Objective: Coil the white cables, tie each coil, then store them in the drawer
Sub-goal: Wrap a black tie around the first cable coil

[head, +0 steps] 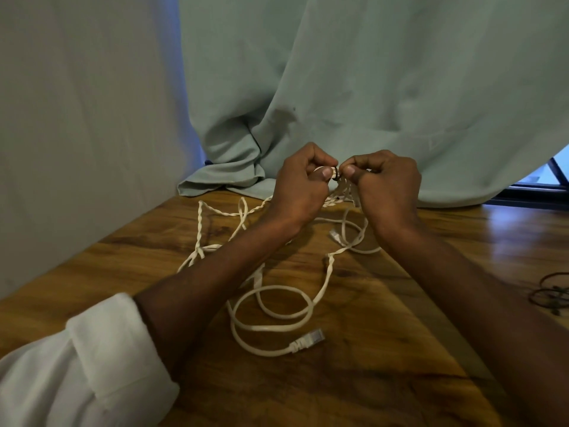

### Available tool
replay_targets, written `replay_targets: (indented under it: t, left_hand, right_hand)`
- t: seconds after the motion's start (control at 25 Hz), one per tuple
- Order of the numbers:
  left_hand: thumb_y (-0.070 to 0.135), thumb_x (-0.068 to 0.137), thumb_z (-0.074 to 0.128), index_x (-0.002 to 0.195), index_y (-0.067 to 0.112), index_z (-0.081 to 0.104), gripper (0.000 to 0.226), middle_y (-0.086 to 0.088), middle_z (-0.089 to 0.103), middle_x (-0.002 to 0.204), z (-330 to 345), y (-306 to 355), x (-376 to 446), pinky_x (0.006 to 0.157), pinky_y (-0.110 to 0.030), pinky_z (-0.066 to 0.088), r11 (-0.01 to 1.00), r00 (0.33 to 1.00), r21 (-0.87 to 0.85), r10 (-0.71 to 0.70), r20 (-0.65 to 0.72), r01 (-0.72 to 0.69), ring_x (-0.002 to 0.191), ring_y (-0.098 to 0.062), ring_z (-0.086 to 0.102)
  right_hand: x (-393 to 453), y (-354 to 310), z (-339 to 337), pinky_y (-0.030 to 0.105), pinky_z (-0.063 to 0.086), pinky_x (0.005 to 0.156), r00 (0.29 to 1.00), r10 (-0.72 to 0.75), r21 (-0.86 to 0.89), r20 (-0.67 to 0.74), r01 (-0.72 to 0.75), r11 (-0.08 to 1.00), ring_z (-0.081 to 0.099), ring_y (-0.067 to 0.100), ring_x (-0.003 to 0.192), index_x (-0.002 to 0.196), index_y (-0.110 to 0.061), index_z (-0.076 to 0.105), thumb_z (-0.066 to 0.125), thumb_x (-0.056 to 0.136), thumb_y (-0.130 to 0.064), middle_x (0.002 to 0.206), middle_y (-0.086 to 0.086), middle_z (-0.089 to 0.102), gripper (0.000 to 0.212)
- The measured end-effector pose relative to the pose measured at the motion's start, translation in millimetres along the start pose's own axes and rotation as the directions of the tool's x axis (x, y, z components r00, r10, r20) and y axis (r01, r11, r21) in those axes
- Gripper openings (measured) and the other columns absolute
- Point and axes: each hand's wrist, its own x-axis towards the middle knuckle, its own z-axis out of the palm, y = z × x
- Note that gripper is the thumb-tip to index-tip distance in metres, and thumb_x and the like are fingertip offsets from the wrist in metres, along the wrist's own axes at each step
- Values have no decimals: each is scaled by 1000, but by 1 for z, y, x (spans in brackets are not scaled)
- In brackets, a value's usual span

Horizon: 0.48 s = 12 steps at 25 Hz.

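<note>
Right now your left hand and right hand meet above the wooden table, fingers curled, thumbs pinching a bunched bit of white cable with a dark band around it. Both forearms reach forward over the table; loose loops sprawl beneath them.

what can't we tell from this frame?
- Head view: what the left hand and right hand pinch; the fingers cover all but a small dark band.
- Cables: how many; the forearms cross the tangle.
- Dark ties: cut off by the right edge, blurred.
- Drawer: out of frame.
</note>
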Motion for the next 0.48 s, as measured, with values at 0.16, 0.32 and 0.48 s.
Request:
replay_targets:
  t: [0.16,0.32,0.48]
  left_hand:
    - [2,100,59,102,8,66,9,1,66,81,2,1,-2,69,-31,53,1000,999,14,21,38,-22,73,-8,63]
    - [12,107,54,115,7,59,11,-12,68,96,2,3,-4,77,-39,58,999,989,-24,-23,143,27,81,-11,64]
    - [19,102,66,119,12,53,22,-4,67,106,-1,-1,-5,82,-33,56,999,973,-9,46,224,-46,94,-12,66]
  right_hand:
    - [0,-1,-1,40,61,89,992,128,109,7,-128,986,74,10,88,85,-22,83,79,86,-12,92,-5,78,11]
    - [0,-4,-2,30,61,83,992,127,121,-1,-126,985,73,3,80,81,-28,79,79,87,-16,83,-11,77,13]
    - [0,-5,-3,35,63,81,988,151,145,30,-153,977,74,6,77,82,-24,81,78,87,-15,78,-9,78,10]
